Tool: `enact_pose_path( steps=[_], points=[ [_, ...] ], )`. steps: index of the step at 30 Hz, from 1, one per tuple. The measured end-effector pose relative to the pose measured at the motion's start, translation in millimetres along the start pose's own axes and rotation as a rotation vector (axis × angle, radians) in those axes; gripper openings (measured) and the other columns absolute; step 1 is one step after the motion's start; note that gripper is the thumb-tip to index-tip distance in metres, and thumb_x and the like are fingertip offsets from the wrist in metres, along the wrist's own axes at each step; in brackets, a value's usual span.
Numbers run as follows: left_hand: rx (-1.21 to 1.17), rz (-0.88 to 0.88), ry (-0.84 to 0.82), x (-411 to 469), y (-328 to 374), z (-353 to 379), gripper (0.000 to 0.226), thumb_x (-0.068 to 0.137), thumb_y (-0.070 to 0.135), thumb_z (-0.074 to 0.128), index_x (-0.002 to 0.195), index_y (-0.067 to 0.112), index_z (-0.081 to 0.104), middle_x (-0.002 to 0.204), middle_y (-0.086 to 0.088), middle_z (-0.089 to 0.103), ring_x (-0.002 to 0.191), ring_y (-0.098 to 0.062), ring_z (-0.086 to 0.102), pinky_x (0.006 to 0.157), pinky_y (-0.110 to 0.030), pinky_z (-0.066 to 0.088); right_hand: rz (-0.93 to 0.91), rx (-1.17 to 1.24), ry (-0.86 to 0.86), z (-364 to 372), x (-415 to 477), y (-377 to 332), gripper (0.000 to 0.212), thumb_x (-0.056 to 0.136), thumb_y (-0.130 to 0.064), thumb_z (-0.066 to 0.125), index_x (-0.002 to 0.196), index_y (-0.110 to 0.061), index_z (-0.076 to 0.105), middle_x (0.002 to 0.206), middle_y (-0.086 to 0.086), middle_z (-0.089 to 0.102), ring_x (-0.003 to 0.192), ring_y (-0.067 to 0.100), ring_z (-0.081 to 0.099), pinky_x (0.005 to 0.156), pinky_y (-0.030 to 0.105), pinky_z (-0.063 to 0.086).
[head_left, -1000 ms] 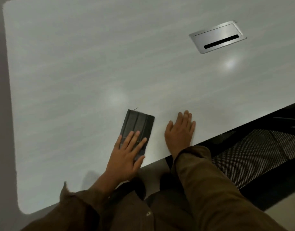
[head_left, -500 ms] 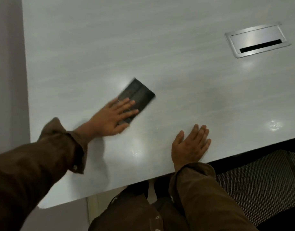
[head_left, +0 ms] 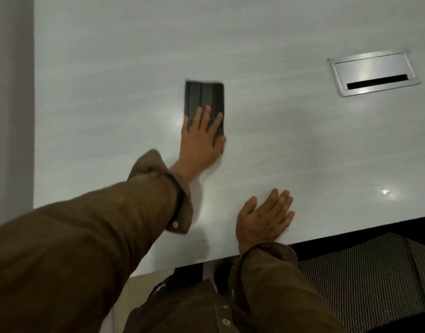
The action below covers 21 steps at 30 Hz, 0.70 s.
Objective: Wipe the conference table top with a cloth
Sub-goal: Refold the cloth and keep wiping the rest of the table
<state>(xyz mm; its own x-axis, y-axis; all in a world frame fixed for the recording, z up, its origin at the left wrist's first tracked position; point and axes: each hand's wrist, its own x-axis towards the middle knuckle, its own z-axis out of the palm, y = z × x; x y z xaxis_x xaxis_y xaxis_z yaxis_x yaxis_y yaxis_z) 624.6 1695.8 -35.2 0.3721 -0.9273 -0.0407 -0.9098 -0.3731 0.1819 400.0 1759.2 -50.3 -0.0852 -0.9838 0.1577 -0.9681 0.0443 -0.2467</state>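
Note:
A dark folded cloth (head_left: 204, 96) lies flat on the pale grey conference table top (head_left: 110, 92), near the middle of the view. My left hand (head_left: 200, 138) presses on the cloth's near half with straight, spread fingers, the arm stretched far out over the table. My right hand (head_left: 265, 218) rests flat on the table close to its near edge, fingers straight, apart from the cloth.
A silver cable hatch (head_left: 372, 73) with a dark slot is set into the table at the right. The table's left edge runs beside a grey wall (head_left: 9, 104). A black mesh chair (head_left: 365, 282) stands under the near edge at the lower right.
My left hand has pushed the cloth away from the near edge, further out and to the right, and the cloth now lies straight. My right hand has stayed flat near the edge.

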Motion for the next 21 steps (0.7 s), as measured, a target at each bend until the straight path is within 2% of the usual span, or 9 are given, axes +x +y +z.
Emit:
enact_pose_path(
  steps=[3,6,7,9,12,14,17,21],
  points=[
    [0.020,0.212,-0.023,-77.6,-2.1,2.0,0.062,0.099,0.052,0.035,0.154,0.024,0.029,0.163,-0.010,0.019,0.151,-0.029,0.014,0.117,-0.056,0.018,-0.006,0.012,-0.017,-1.1,0.2,0.1,0.056,0.097,-0.036,0.046,0.143,-0.005,0.045,0.154,0.019,0.040,0.146,0.034,0.033,0.119,0.053,0.022],
    [0.063,0.405,-0.079,-152.7,-37.0,-6.0,0.062,0.099,0.050,0.040,0.154,0.022,0.030,0.163,-0.010,0.019,0.151,-0.028,0.014,0.118,-0.056,0.019,-0.004,0.021,-0.065,-3.0,2.7,-0.8,0.058,0.097,-0.037,0.046,0.145,-0.005,0.042,0.155,0.020,0.037,0.147,0.034,0.029,0.121,0.053,0.019],
    [0.064,0.420,-0.081,-169.4,-49.2,-10.1,0.061,0.099,0.050,0.040,0.153,0.023,0.032,0.163,-0.010,0.020,0.151,-0.028,0.016,0.117,-0.056,0.021,-0.001,0.027,-0.084,-3.9,0.8,1.9,0.059,0.097,-0.037,0.046,0.145,-0.005,0.041,0.156,0.020,0.036,0.148,0.034,0.028,0.121,0.053,0.018],
    [0.055,0.291,-0.077,-176.3,-60.4,-13.8,0.061,0.098,0.051,0.037,0.153,0.025,0.031,0.163,-0.010,0.020,0.151,-0.027,0.016,0.116,-0.056,0.022,-0.007,0.044,-0.106,-4.1,2.3,1.0,0.059,0.097,-0.037,0.045,0.146,-0.004,0.040,0.157,0.020,0.034,0.149,0.034,0.026,0.122,0.053,0.016],
    [0.019,-0.189,-0.050,-164.7,-20.4,-8.2,0.062,0.099,0.053,0.027,0.156,0.029,0.022,0.165,-0.006,0.011,0.152,-0.023,0.007,0.121,-0.050,0.009,-0.010,0.062,-0.142,-7.6,2.6,2.3,0.060,0.098,-0.038,0.043,0.148,-0.005,0.037,0.158,0.020,0.031,0.150,0.034,0.023,0.122,0.052,0.014],
    [-0.018,-0.395,-0.042,-155.7,18.9,0.2,0.063,0.099,0.053,0.018,0.156,0.028,0.017,0.165,-0.009,0.008,0.152,-0.025,0.004,0.121,-0.051,0.005,-0.013,0.079,-0.167,-10.2,2.6,1.1,0.061,0.097,-0.039,0.044,0.148,-0.005,0.037,0.159,0.020,0.031,0.150,0.034,0.023,0.122,0.052,0.013],
    [-0.014,-0.380,-0.065,-170.5,57.6,9.0,0.063,0.099,0.053,0.016,0.157,0.027,0.013,0.165,-0.011,0.007,0.152,-0.028,0.003,0.121,-0.053,0.006,-0.006,0.120,-0.197,-14.8,2.9,3.4,0.062,0.097,-0.038,0.047,0.147,-0.004,0.038,0.158,0.020,0.031,0.150,0.034,0.023,0.122,0.052,0.013],
    [0.038,-0.089,-0.126,-248.6,64.8,11.9,0.062,0.102,0.054,0.019,0.157,0.030,0.006,0.166,-0.006,-0.002,0.152,-0.023,-0.006,0.122,-0.051,0.006,-0.067,0.119,-0.261,-21.1,1.3,10.7,0.063,0.098,-0.040,0.044,0.150,-0.005,0.034,0.161,0.021,0.025,0.151,0.034,0.017,0.122,0.053,0.011]
  ],
)
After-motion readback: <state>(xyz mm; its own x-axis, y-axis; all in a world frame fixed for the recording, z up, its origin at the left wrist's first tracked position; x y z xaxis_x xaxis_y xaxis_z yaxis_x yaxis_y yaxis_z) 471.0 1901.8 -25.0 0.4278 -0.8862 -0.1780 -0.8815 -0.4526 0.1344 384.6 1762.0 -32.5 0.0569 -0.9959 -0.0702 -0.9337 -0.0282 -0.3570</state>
